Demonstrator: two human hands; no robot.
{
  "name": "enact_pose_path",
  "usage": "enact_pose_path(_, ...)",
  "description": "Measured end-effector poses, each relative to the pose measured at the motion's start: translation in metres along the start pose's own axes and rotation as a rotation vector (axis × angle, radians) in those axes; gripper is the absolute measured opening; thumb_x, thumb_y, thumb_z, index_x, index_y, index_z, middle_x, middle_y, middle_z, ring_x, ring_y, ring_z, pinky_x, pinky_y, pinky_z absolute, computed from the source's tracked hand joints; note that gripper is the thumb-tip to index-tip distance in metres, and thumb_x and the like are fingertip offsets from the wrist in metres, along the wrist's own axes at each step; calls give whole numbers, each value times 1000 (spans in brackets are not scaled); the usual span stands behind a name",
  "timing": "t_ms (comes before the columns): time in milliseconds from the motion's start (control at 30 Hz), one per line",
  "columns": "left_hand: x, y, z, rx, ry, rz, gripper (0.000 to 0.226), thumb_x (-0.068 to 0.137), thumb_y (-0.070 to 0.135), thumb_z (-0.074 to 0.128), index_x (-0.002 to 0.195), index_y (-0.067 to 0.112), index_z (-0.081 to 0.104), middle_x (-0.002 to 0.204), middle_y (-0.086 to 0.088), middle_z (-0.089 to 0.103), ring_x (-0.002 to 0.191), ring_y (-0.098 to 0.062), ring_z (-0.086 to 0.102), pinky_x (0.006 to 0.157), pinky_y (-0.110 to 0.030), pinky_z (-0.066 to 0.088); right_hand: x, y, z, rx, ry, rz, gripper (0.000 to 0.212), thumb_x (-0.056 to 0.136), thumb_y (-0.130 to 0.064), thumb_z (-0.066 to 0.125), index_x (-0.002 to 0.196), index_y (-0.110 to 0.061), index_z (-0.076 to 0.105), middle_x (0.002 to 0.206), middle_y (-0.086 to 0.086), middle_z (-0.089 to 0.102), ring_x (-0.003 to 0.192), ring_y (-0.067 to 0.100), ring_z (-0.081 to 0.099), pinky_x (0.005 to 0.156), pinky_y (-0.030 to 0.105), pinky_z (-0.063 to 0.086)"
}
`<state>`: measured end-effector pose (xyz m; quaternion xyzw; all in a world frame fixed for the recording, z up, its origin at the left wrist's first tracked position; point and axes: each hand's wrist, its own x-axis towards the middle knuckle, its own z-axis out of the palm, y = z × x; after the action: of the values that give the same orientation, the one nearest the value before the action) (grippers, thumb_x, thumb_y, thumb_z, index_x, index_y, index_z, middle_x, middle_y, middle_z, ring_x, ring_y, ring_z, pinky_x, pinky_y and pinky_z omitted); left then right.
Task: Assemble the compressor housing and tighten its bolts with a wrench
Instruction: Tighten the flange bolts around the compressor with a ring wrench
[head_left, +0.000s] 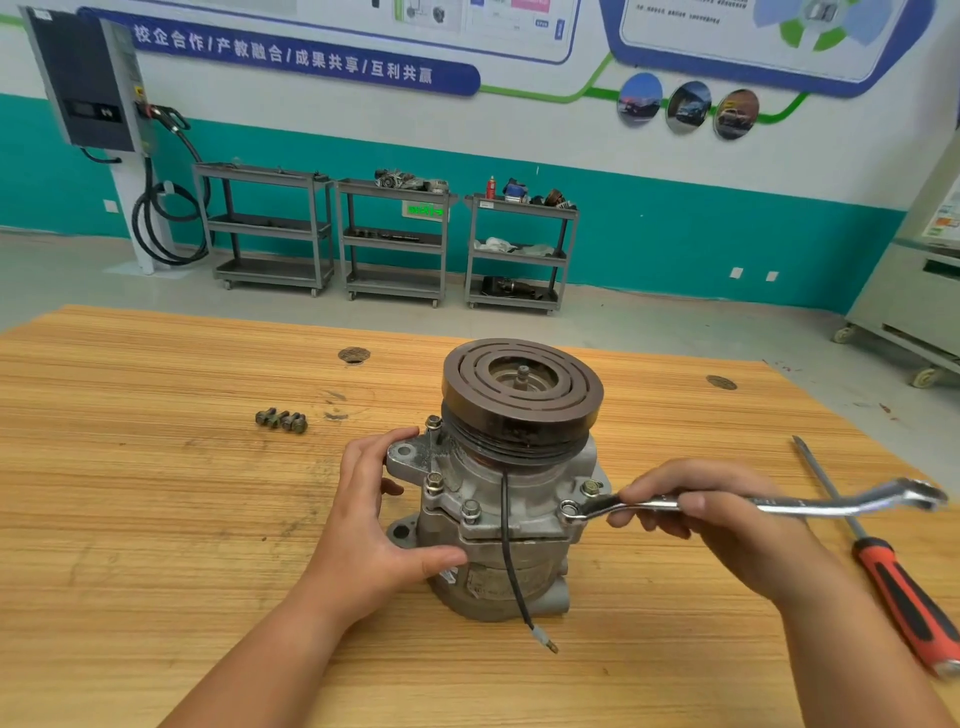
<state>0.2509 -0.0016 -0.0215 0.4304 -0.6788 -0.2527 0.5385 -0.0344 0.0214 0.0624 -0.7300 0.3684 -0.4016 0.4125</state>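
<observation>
A grey metal compressor (498, 519) stands upright on the wooden table (156, 467), its dark pulley (522, 389) on top. Several bolts sit in its housing flange, one at the front (470, 510). My left hand (374, 514) grips the compressor's left side at a mounting ear. My right hand (696, 512) holds a silver wrench (779, 503) by its shaft. The wrench's ring end (570, 510) sits over a bolt on the flange's right side. A black wire (511, 566) hangs down the front of the body.
Three loose bolts (281, 420) lie on the table to the left. A red and black screwdriver (883, 561) lies along the right edge. Two round holes (354, 355) are set in the tabletop. Grey carts (395, 239) stand by the far wall.
</observation>
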Motion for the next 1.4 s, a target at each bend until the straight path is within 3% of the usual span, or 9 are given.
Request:
enact_pose_path(200,0,-2,1,-5,3,0,92,34,64,80,113,73,36,119,32,36,106,4,47,87,-16,40,-35,-10,50,-33,334,-76,28,73,-33,58,97,-31,73,79,3,74,64,11,66,56,10,46)
enact_pose_path(367,-1,-3,1,0,6,-7,93,34,68,80,116,71,37,119,30,36,105,3,48,86,-18,40,-52,-16,107,-262,454,-35,59,60,-24,69,112,-51,59,91,-28,69,66,-1,67,63,8,48)
enact_pose_path(533,-1,-2,0,10,10,-6,93,31,83,73,115,72,36,118,32,36,105,2,48,84,-15,42,-53,-19,126,-128,479,-1,89,39,-79,69,119,-43,53,104,-37,62,77,-4,67,75,1,42)
enact_pose_path(600,-1,-2,-1,13,8,-13,94,30,83,74,115,72,36,118,33,35,103,3,48,83,-16,42,-54,-27,118,-38,533,-37,82,46,-87,60,115,-42,63,101,-27,68,76,0,69,70,3,45)
enact_pose_path(667,-1,-3,-1,14,5,-13,94,31,77,77,116,71,36,119,33,35,102,3,48,83,-17,41,-57,-33,102,10,592,-148,60,64,-76,60,111,-39,66,93,-11,74,68,7,69,60,4,46)
enact_pose_path(767,0,-4,0,15,-1,-15,94,34,67,80,117,70,36,120,31,35,104,5,47,83,-12,40,-54,-28,64,165,635,-259,24,73,-27,57,88,-26,77,67,9,71,50,12,56,44,12,33)
enact_pose_path(933,0,-5,0,-1,1,-7,93,36,59,82,117,69,37,119,30,35,105,5,47,84,-9,40,-8,2,8,445,272,-153,41,45,-49,71,58,-10,72,43,8,54,42,12,45,47,24,24)
enact_pose_path(1167,0,-3,0,-2,-1,-5,92,36,56,82,115,71,36,119,31,35,103,4,47,84,-6,40,48,36,-11,594,-347,-97,27,74,-29,58,84,-10,74,63,4,68,48,16,33,48,25,26)
enact_pose_path(1400,0,-1,0,-1,-6,-10,92,36,61,81,116,71,36,119,30,35,102,2,48,83,-16,43,67,41,-17,642,-536,3,27,77,-24,55,89,-8,74,69,3,70,53,7,46,51,23,31)
